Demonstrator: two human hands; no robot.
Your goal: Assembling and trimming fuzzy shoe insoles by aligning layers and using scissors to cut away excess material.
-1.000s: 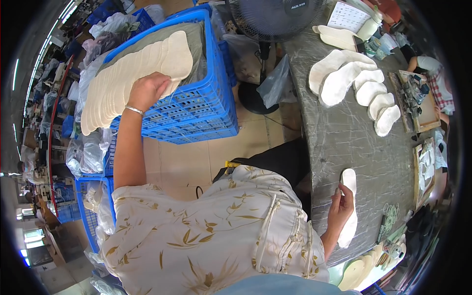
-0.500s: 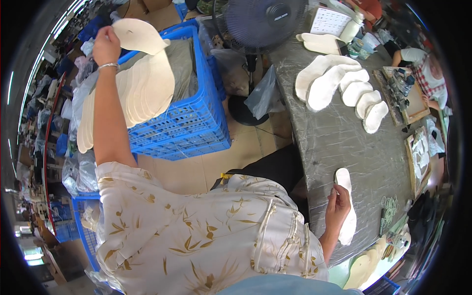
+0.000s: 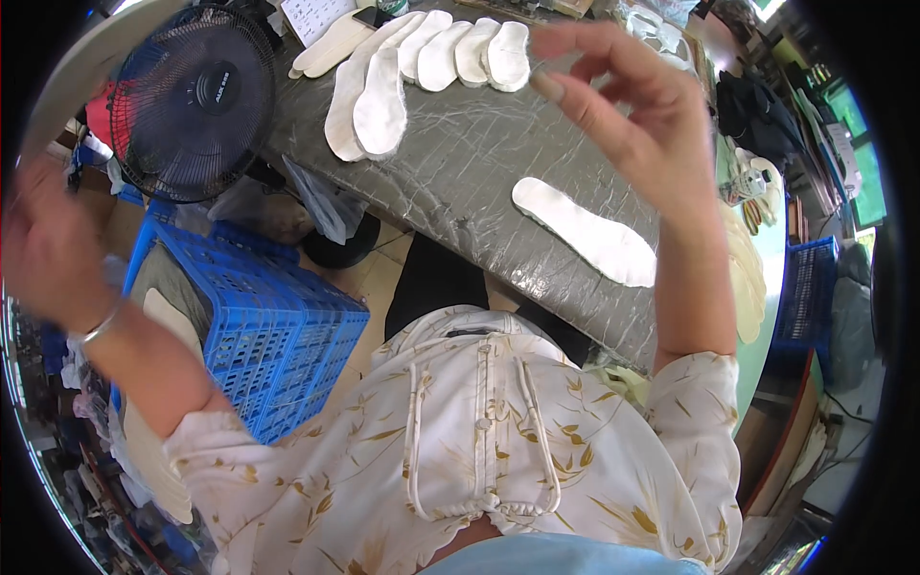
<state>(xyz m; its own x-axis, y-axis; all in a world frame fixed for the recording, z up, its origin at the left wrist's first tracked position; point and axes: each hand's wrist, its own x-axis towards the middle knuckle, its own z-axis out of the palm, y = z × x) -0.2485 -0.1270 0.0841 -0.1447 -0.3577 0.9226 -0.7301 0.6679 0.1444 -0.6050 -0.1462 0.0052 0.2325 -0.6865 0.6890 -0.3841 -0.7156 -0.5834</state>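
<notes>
At the far left my left hand [image 3: 57,249] is raised and smeared by motion, closed on the end of a pale insole [image 3: 81,72] that stretches up past the fan. My right hand [image 3: 642,120] is lifted over the table with thumb and fingers apart and nothing between them. Below it a single white insole [image 3: 589,235] lies flat on the dark, plastic-covered table [image 3: 450,182]. Farther back, several white insoles [image 3: 436,57] lie in an overlapping row. More pale insoles [image 3: 153,460] show beside the blue crate, partly hidden by my left forearm.
A black fan [image 3: 206,86] stands left of the table. Beneath it is a blue plastic crate [image 3: 278,335] with grey cloth inside. A phone [image 3: 367,16] and a printed sheet [image 3: 311,14] are at the back. A clear bottle [image 3: 743,187] stands at the right.
My view has swung right toward the table. My left hand has taken the pale insole away from the stack over the crate. My right hand has risen off the white insole and opened.
</notes>
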